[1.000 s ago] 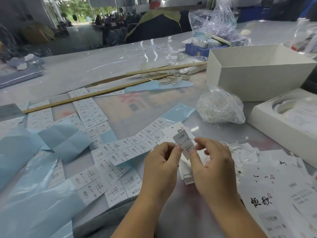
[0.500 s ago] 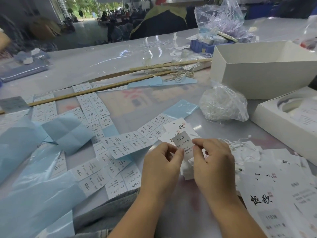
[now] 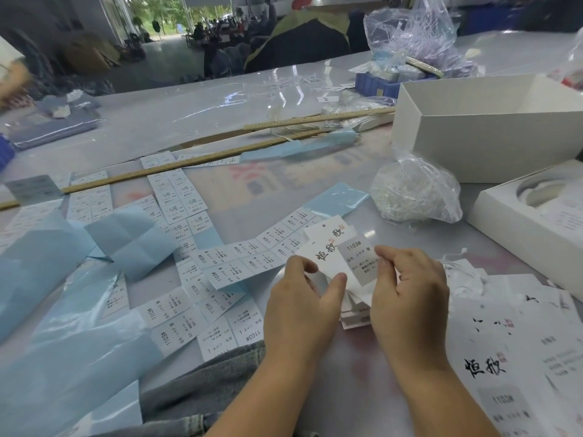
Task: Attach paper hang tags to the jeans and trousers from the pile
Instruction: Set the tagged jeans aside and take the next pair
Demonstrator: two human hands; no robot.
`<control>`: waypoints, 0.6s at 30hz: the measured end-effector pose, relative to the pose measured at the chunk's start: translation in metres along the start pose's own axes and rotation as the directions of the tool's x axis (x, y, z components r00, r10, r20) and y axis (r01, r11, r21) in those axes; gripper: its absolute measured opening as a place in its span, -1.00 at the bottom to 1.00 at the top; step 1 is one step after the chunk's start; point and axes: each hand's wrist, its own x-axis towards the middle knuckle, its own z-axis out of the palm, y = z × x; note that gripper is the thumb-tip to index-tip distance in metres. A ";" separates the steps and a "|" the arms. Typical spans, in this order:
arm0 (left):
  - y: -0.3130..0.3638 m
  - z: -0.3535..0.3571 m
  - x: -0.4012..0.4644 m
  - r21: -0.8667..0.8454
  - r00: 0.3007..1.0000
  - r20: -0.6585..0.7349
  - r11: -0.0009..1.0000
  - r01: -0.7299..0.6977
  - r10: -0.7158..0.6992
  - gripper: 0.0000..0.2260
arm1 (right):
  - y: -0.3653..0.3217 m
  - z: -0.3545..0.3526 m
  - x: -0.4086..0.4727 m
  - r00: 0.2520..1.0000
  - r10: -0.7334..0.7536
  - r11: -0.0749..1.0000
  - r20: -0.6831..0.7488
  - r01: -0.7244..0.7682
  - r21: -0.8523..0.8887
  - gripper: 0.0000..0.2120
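A white paper hang tag with black brush characters is pinched at its lower left edge by my left hand. My right hand presses a grey size sticker marked 1103# M onto the tag's right half. Under both hands lies a small stack of white tags. More finished tags lie spread at the right. Grey denim jeans show at the bottom edge, below my left forearm.
Sheets of size stickers and blue backing paper cover the table's left half. A clear bag of white strings sits beyond my hands. White boxes stand at the right. Two wooden rulers lie across the middle.
The tag has tilted up so that its printed face and the sticker show more fully. My left thumb and fingers have spread a little along the tag's edge.
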 end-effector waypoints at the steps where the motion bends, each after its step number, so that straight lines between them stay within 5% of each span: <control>1: 0.001 0.001 0.001 0.030 1.000 0.001 0.999 0.025 -0.025 -0.71 | -0.001 0.000 0.000 1.000 0.012 1.000 0.011 -0.012 0.007 -0.83; 18: -0.003 0.006 0.005 0.092 0.997 0.057 0.995 0.046 -0.052 -0.80 | -0.002 0.004 -0.002 0.993 0.094 0.995 0.066 -0.096 0.030 -0.84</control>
